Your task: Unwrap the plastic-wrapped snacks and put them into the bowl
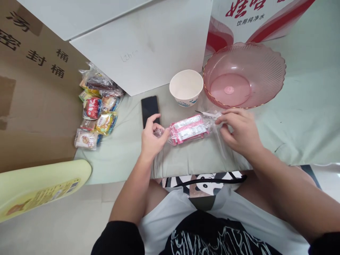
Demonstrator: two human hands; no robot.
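A pink and silver packet point(190, 128) in a clear plastic bag lies on the cloth in front of me. My left hand point(153, 136) is at the bag's left end, fingers curled around the crumpled clear plastic. At the other end, my right hand point(239, 129) has its fingers closed by the loose plastic. A thin white tool point(209, 114) with a dark pointed tip lies just behind the packet, pointing left; whether my right fingers touch it I cannot tell. A dark phone point(150, 108) lies flat, partly covered by my left hand.
Behind the packet stand a white paper bowl point(186, 86) and a pink scalloped bowl point(243, 85). Several wrapped snacks point(98, 113) lie at left beside a cardboard box point(39, 92). White boxes point(148, 46) back the table. A yellow container point(45, 187) is at lower left.
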